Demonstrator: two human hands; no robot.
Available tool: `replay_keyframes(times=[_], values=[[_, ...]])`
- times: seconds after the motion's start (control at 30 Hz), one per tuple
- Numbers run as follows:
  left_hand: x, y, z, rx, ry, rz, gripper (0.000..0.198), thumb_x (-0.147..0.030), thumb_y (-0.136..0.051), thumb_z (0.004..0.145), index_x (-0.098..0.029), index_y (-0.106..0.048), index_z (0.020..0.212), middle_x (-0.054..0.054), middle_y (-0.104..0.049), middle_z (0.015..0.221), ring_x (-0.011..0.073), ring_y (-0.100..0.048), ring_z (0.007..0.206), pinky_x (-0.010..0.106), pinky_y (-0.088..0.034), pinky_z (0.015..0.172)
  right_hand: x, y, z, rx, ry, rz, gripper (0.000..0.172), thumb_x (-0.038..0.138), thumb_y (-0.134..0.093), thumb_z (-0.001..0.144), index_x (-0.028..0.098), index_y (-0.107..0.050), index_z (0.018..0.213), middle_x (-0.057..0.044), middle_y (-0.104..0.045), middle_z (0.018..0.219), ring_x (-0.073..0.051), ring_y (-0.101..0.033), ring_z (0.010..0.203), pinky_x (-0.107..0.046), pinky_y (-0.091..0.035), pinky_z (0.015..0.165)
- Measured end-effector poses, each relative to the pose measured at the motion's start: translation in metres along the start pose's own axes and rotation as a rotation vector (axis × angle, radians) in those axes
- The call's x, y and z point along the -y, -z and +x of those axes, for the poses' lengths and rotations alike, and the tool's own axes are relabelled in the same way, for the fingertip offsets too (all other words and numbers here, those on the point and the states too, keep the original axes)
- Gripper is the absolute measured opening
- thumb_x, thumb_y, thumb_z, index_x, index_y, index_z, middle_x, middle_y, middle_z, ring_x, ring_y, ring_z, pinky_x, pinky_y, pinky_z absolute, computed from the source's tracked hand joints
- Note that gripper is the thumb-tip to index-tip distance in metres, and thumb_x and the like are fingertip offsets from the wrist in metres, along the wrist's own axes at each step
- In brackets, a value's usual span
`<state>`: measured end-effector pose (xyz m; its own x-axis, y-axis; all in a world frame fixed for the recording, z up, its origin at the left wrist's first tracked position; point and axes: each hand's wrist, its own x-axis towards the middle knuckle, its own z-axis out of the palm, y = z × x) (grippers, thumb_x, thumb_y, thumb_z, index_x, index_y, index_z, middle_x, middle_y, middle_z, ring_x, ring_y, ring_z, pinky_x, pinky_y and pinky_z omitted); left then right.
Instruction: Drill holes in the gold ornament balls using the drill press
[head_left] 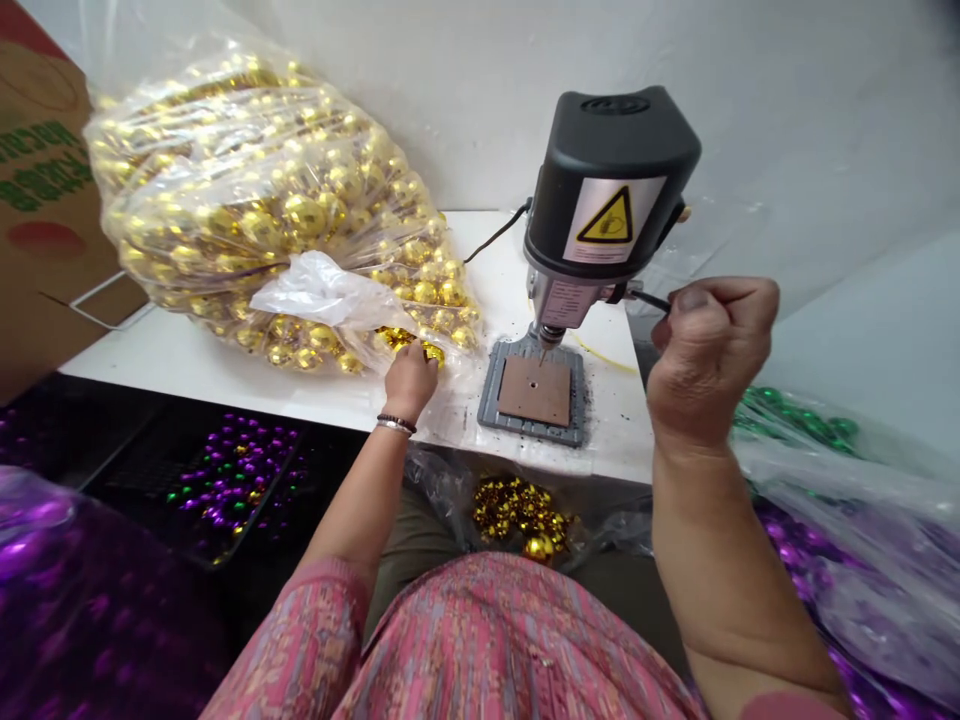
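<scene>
My right hand (712, 350) is closed around the thin black lever (651, 297) on the side of a small bench drill press (615, 190). The drill's bit (544, 354) points down over a brown square board (535, 390) with a small hole, which lies on the grey base (491, 408). At the mouth of a large clear plastic bag (270, 200) full of shiny gold balls, my left hand (411, 383) has its fingers curled in at a gold ball (433, 353). Its fingertips are partly hidden.
The drill stands on a white table (315, 400) against the wall. Gold balls (521, 510) lie in plastic at my lap. A cardboard box (52, 220) stands left, with purple beads (240, 460) below. Bagged green balls (799, 415) and purple beads (802, 560) are at right.
</scene>
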<state>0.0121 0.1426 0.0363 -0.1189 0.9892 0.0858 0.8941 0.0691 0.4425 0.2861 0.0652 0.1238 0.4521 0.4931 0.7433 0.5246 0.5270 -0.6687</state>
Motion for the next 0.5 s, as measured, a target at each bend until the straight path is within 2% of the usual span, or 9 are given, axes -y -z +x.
replay_keyframes(times=[0.1,0.17,0.23,0.3,0.33,0.4,0.5], values=[[0.001,-0.008,0.009,0.116,0.057,0.102,0.043,-0.038,-0.065,0.089,-0.015,-0.060,0.126,0.022,-0.068,0.125,0.0352,-0.066,0.115,0.043,-0.051,0.092,0.001,0.000,-0.001,-0.040,0.043,-0.032,0.023,0.043,-0.051,0.096,0.022,-0.052,0.086,0.004,-0.049,0.071,-0.009,-0.052,0.066,-0.028,-0.050,0.069],[0.001,-0.016,0.004,0.098,0.045,0.076,0.047,-0.039,-0.068,0.087,-0.017,-0.058,0.127,0.020,-0.070,0.120,0.0344,-0.065,0.115,0.043,-0.050,0.094,0.001,0.000,-0.001,-0.027,0.039,-0.042,0.023,0.044,-0.050,0.096,0.023,-0.053,0.086,0.003,-0.051,0.073,-0.009,-0.054,0.067,-0.029,-0.051,0.069],[0.003,-0.023,-0.007,0.025,-0.011,-0.051,0.050,-0.035,-0.071,0.081,-0.017,-0.059,0.126,0.018,-0.069,0.121,0.0329,-0.062,0.120,0.042,-0.049,0.100,0.000,0.000,-0.002,-0.020,0.036,-0.053,0.024,0.044,-0.049,0.097,0.023,-0.053,0.087,0.002,-0.053,0.074,-0.010,-0.056,0.069,-0.029,-0.051,0.069],[0.006,-0.025,-0.020,-0.018,-0.074,-0.307,0.053,-0.032,-0.073,0.076,-0.017,-0.058,0.125,0.016,-0.066,0.127,0.0297,-0.060,0.123,0.039,-0.049,0.102,-0.001,0.000,-0.003,-0.016,0.039,-0.060,0.023,0.044,-0.047,0.098,0.023,-0.053,0.089,0.002,-0.053,0.076,-0.010,-0.057,0.072,-0.029,-0.051,0.070],[0.007,-0.025,-0.027,0.007,-0.091,-0.464,0.055,-0.032,-0.072,0.075,-0.017,-0.058,0.126,0.015,-0.064,0.128,0.0277,-0.061,0.122,0.038,-0.050,0.100,-0.001,-0.001,-0.003,-0.016,0.043,-0.062,0.023,0.044,-0.046,0.098,0.023,-0.052,0.089,0.002,-0.053,0.076,-0.011,-0.058,0.072,-0.029,-0.051,0.070],[0.007,-0.023,-0.039,0.139,-0.112,-0.752,0.058,-0.035,-0.070,0.076,-0.018,-0.056,0.129,0.011,-0.065,0.125,0.0243,-0.063,0.115,0.036,-0.052,0.097,0.000,-0.001,-0.003,-0.015,0.048,-0.070,0.024,0.045,-0.045,0.099,0.023,-0.051,0.089,0.001,-0.053,0.076,-0.011,-0.058,0.073,-0.030,-0.052,0.070],[-0.002,-0.022,-0.049,0.349,-0.175,-0.968,0.063,-0.039,-0.073,0.075,-0.022,-0.057,0.134,0.008,-0.067,0.123,0.0226,-0.062,0.112,0.034,-0.051,0.097,0.003,-0.001,-0.002,-0.013,0.058,-0.080,0.029,0.049,-0.045,0.098,0.023,-0.050,0.087,0.002,-0.054,0.075,-0.010,-0.056,0.069,-0.029,-0.051,0.068]])
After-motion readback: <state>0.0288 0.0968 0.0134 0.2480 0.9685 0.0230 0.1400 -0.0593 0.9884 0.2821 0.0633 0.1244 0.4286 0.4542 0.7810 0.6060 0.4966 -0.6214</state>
